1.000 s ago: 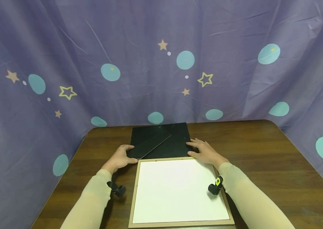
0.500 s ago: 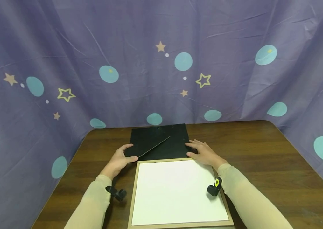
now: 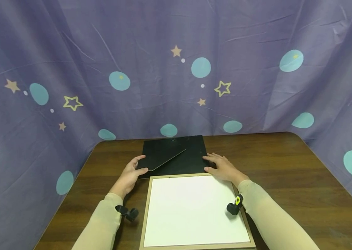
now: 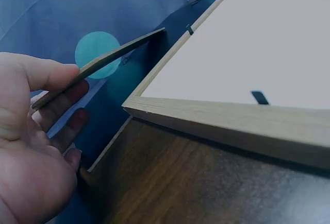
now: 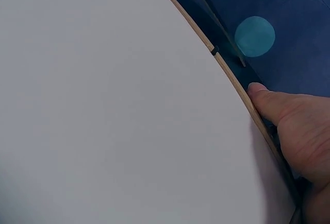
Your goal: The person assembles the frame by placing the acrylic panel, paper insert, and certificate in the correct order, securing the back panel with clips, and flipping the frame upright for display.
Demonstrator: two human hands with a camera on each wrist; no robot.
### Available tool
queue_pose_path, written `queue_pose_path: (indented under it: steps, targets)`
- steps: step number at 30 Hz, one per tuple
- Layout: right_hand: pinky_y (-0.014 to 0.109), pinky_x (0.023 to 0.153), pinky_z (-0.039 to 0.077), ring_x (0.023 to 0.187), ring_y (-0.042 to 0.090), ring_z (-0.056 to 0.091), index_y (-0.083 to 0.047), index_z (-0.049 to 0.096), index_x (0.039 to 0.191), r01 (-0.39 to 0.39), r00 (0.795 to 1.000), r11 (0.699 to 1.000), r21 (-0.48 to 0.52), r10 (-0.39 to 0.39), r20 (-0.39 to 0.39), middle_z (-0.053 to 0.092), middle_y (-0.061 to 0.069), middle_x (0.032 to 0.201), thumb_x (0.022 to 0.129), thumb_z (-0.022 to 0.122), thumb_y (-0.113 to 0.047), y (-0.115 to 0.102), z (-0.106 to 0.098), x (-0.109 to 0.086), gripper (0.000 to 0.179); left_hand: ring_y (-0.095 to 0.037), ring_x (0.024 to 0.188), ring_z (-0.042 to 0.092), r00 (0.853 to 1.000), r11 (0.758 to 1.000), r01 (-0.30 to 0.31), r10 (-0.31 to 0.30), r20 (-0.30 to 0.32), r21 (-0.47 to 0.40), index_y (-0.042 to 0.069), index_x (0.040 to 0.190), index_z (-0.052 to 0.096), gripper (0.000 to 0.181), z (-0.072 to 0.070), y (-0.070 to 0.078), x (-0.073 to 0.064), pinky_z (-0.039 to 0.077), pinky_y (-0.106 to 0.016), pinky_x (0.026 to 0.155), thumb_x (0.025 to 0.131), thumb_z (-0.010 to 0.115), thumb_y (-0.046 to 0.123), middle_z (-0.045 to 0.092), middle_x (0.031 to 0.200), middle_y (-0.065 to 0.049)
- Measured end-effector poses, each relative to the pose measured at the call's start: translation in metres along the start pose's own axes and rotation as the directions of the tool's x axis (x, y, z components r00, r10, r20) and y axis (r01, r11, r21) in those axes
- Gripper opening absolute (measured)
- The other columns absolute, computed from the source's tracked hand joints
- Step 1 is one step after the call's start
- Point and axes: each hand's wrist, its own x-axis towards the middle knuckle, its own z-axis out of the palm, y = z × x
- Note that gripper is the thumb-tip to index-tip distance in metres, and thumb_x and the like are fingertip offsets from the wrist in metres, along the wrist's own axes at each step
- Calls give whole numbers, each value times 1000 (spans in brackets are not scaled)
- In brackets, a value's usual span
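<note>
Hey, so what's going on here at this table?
Someone is handling a flat black rectangular board. The left hand pinches a thin, tan-edged black flap tilted up from it; the right hand is at the board's right edge. On the near side, a white rectangular panel in a pale wooden frame lies on the brown wooden table.

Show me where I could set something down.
Bare tabletop lies between the right hand and right edge and, narrower, between the left hand and left edge. The black panel and framed white board crowd the middle.
</note>
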Motion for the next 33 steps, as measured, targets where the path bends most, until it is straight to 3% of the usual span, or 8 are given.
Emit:
queue_pose_path:
  steps: [5,9,12,14,17,24,29,33]
  targets:
    - [56,114,11,143,32,21,-17,41,147,-17,1000,1000,12,17,-8,31,10,154,95,61,-37,1,-1,-1,60,-33,145,-7,1000,1000,-28,28,-10,14,10,148,30,63,-1,-1,-2,0,-60,112,93,58,0,-2,160,-13]
    - [56,111,22,141,35,25,-17,41,147,-23,999,998,52,24,-24,34,12,152,94,63,-32,1,-3,-1,60,-32,141,21,998,998,-59,59,-1,-6,10,149,28,65,0,3,-5,19,-51,113,93,57,-3,21,156,-14]
    - [55,108,30,139,34,30,-20,44,146,-42,998,995,95,47,-50,39,10,149,92,67,-25,1,-3,0,59,-30,129,42,997,997,-78,78,8,5,10,150,27,67,1,3,-7,36,-37,104,93,56,-5,37,148,-15]
    - [54,107,32,138,33,33,-22,47,144,-55,995,993,106,64,-76,42,9,147,90,70,-20,1,-3,0,59,-27,124,47,996,995,-89,90,-4,38,11,149,29,67,1,3,-8,41,-30,98,92,58,-5,42,144,-15]
    - [54,105,34,136,33,36,-25,51,141,-71,990,991,112,83,-115,45,7,145,87,73,-14,3,-2,2,59,-29,122,48,994,992,-101,103,-25,72,12,148,32,66,1,-2,-7,43,-33,97,90,61,-5,46,140,-17]
    - [53,103,37,131,31,42,-24,51,140,-45,988,992,121,62,-141,47,4,142,84,74,-9,6,-3,3,62,-31,142,20,987,977,-129,143,-70,170,12,144,42,64,-2,-14,-6,22,-51,112,87,68,0,28,154,-9]
    - [52,101,39,124,28,48,-25,50,141,-37,988,994,108,53,-148,50,2,138,84,75,-11,8,-3,3,63,-31,135,32,982,978,-132,151,-111,159,2,137,50,53,-5,-19,-5,38,-37,104,86,67,-5,20,157,-9]
    - [51,101,40,123,27,48,-26,50,141,-33,987,994,106,49,-150,50,2,138,84,75,-11,9,-2,4,64,-32,124,42,986,989,-86,102,-135,121,4,139,48,56,-6,-20,-4,46,-21,91,87,64,-7,32,148,-17]
